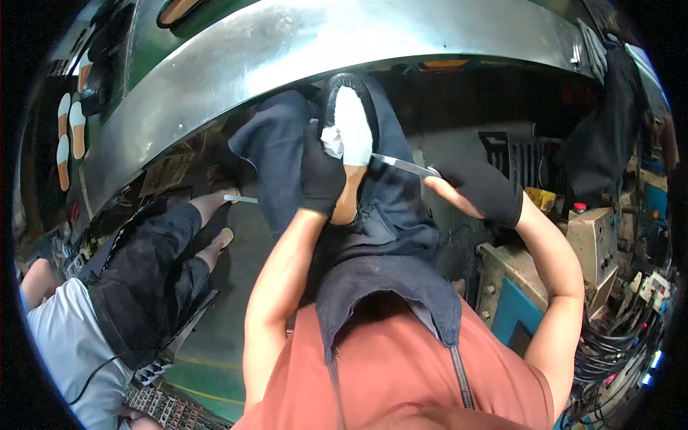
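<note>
On my apron-covered lap lies a dark shoe [352, 132], its sole side up, white toward the toe and tan toward the heel. My left hand [319, 175], in a black glove, is wrapped round the shoe's left side. Beside that hand's fingers, against the shoe, sits a crumpled white wad [332, 142]. My right hand [484, 188] wears a black glove with bare fingers showing and grips a thin knife [403, 165]. The blade points left and its tip meets the right edge of the shoe; whether it cuts in cannot be made out.
A curved metal bench edge [236, 89] runs across in front of me. More soles [77, 129] lie on the green surface at the far left. Another person [136, 279] sits at the left. Machine boxes [591, 244] and bundled cables [616, 344] stand close on my right.
</note>
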`<state>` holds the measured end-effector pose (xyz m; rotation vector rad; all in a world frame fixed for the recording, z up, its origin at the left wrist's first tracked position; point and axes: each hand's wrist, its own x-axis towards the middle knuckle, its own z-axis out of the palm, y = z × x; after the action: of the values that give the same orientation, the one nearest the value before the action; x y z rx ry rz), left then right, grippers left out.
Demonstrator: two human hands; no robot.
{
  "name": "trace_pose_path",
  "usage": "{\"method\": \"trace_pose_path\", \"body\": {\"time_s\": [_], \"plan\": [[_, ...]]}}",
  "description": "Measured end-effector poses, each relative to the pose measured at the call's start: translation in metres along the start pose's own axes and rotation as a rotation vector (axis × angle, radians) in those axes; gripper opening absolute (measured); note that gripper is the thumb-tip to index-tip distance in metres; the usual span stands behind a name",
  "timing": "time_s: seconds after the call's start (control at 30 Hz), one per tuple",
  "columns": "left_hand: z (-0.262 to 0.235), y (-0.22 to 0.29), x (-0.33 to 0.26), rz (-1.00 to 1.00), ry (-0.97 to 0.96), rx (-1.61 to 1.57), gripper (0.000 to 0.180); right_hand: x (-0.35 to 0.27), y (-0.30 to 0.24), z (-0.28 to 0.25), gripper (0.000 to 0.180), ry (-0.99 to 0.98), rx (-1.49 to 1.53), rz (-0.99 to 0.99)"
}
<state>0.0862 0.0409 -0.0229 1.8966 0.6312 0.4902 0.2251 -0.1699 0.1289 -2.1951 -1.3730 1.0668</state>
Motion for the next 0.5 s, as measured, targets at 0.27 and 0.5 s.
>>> {"method": "trace_pose_path", "body": {"time_s": [0.27,0.5], "plan": [[-0.017,0.007,-0.009,-0.151,-0.386,-0.086,0.108,0.067,-0.011,-0.007,0.035,0.026,-0.225,-0.269],[-0.024,-0.004,-0.029,-0.184,-0.271,-0.337,0.106,-0.020,0.018,0.047,0.040,0.105,0.459,0.148]]}}
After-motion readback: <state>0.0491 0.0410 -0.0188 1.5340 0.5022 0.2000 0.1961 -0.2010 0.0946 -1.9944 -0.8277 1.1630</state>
